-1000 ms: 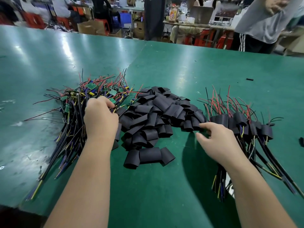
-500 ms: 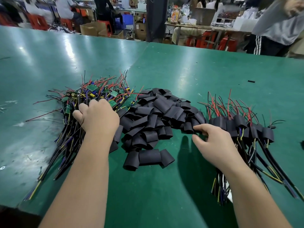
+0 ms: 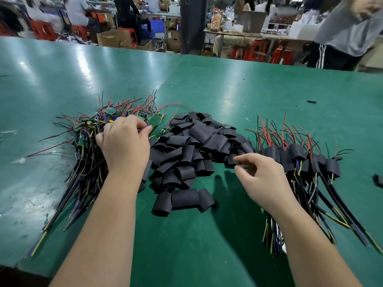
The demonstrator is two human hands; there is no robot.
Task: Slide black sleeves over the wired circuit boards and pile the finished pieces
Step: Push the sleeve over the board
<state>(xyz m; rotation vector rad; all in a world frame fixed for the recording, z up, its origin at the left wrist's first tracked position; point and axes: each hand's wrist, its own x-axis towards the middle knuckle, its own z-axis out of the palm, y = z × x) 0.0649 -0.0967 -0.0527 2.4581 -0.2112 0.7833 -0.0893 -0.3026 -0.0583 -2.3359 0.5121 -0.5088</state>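
A heap of bare wired circuit boards (image 3: 87,141) with red, black and yellow leads lies at the left. My left hand (image 3: 124,146) sits on that heap, and its fingertips pinch the wires of a green circuit board (image 3: 155,121) lifted at the heap's right edge. A mound of loose black sleeves (image 3: 190,150) fills the middle. At the right lies the pile of sleeved pieces (image 3: 298,160). My right hand (image 3: 263,179) hovers between the sleeves and that pile, fingers loosely curled with the tips near a sleeve at the mound's edge, holding nothing that I can see.
The green table (image 3: 228,90) runs far back. A small black scrap (image 3: 311,101) lies at the far right, and another black piece (image 3: 378,180) at the right edge. A person in grey (image 3: 344,36) stands beyond the table, with workers and crates behind.
My left hand has shifted from gripping the heap to pinching one board at its right edge and lifting it. My right hand has drawn slightly back from the sleeves.
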